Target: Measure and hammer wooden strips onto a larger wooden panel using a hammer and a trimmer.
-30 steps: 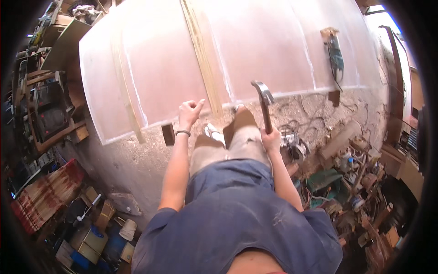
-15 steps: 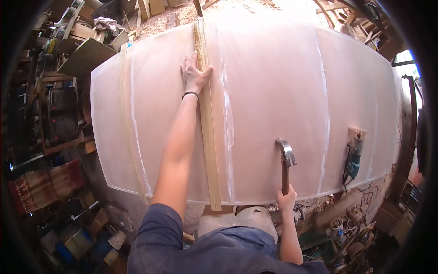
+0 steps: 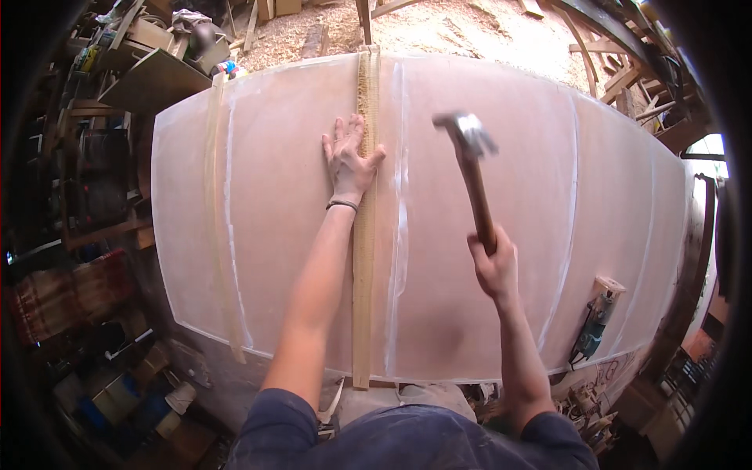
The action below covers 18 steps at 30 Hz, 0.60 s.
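A long, narrow wooden strip (image 3: pixel 363 274) runs from the near edge to the far edge of a large pale pinkish panel (image 3: pixel 462 274). My left hand (image 3: pixel 351 160) rests with spread fingers at the strip's far part, its thumb reaching across the wood and its fingers partly on the panel. In my right hand (image 3: pixel 496 262) is a claw hammer (image 3: pixel 475 188), gripped by its wooden handle and raised over the panel to the right of the strip. Motion smears the hammer's metal head.
White seam lines cross the panel, and a second thin strip (image 3: pixel 215 204) lies at its left. A teal-and-black handheld power tool (image 3: pixel 592 327) sits near the right front edge. Wood shavings (image 3: pixel 462 31) cover the ground beyond. Boards and clutter (image 3: pixel 157 78) crowd the left side.
My right hand has brought the hammer up and forward from the panel's near edge. My left hand stays on the strip, a little nearer to me. The view has shifted slightly.
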Each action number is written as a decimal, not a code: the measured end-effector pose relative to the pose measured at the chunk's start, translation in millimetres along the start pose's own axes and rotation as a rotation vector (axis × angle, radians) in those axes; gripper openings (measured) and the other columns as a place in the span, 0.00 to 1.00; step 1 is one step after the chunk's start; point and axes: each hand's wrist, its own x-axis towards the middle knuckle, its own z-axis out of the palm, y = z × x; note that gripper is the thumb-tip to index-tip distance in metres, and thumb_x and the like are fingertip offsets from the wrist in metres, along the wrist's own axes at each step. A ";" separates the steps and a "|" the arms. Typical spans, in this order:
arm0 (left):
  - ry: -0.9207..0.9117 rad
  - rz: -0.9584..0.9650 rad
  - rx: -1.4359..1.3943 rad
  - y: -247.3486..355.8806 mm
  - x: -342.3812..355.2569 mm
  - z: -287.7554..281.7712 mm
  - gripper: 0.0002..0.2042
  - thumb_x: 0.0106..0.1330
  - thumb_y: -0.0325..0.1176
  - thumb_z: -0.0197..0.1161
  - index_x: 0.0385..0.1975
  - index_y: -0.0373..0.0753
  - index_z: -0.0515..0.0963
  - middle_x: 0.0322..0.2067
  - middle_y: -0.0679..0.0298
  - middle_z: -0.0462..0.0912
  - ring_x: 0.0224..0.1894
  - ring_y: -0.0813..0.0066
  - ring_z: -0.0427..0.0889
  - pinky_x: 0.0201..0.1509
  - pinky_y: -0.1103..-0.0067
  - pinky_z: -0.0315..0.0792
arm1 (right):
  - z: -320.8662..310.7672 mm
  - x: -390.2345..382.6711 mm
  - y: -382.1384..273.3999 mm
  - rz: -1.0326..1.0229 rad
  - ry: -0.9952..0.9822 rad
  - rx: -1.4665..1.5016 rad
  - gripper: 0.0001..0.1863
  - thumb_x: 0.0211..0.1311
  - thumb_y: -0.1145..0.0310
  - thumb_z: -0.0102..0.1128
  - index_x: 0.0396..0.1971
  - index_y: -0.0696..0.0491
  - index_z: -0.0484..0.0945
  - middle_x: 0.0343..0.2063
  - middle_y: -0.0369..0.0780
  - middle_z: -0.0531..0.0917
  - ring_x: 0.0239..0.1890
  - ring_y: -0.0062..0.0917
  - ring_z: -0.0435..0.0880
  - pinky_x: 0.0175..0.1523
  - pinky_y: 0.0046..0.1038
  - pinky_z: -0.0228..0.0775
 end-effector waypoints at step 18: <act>0.059 0.003 0.056 12.9 -1.4 5.8 0.32 0.62 0.51 0.57 0.65 0.42 0.67 0.67 0.61 0.66 0.72 0.59 0.55 0.75 0.56 0.37 | 68.2 163.7 -95.6 -0.366 0.042 -0.075 0.22 0.64 0.53 0.54 0.36 0.61 0.77 0.25 0.55 0.82 0.33 0.49 0.83 0.39 0.45 0.72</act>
